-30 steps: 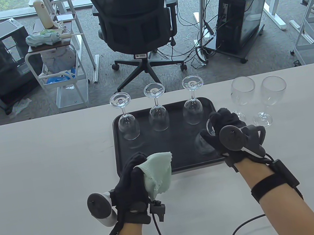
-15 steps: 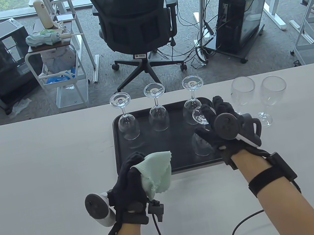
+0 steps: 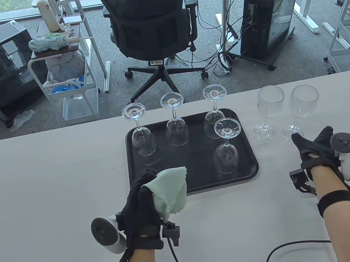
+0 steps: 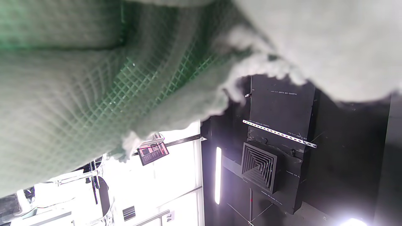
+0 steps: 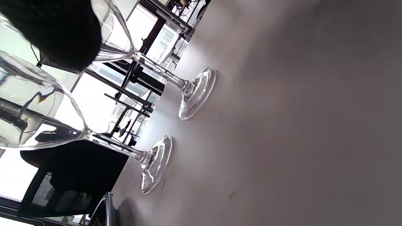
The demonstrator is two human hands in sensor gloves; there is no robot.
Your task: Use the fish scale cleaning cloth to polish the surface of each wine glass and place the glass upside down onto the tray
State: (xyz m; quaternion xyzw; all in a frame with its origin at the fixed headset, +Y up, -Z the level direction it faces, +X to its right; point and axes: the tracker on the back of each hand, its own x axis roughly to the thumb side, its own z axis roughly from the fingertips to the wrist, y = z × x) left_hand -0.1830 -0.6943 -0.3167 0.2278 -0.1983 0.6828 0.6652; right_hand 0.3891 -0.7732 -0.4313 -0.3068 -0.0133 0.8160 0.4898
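Note:
A black tray (image 3: pixel 198 167) holds three wine glasses upside down in its back row and one more upside down (image 3: pixel 226 152) at its front right. Two upright wine glasses (image 3: pixel 270 104) (image 3: pixel 305 100) stand on the table right of the tray; the right wrist view shows them tilted, with their bases (image 5: pixel 198 92) (image 5: pixel 155 163). My right hand (image 3: pixel 311 138) is empty with fingers spread, its thumb just short of the far-right glass's base (image 3: pixel 292 132). Near the tray's front edge, my left hand (image 3: pixel 141 196) grips the bunched pale green cloth (image 3: pixel 168 191), which fills the left wrist view (image 4: pixel 94 78).
The white table (image 3: pixel 51 179) stretches left of the tray. A black cable (image 3: pixel 283 248) lies near its front edge. An office chair (image 3: pixel 151 23), a cart and computer cases stand on the floor beyond the far edge.
My right hand let go of the glass now standing upside down at the tray's front right, then moved right and back toward the upright glasses. The left hand with the cloth barely shifted.

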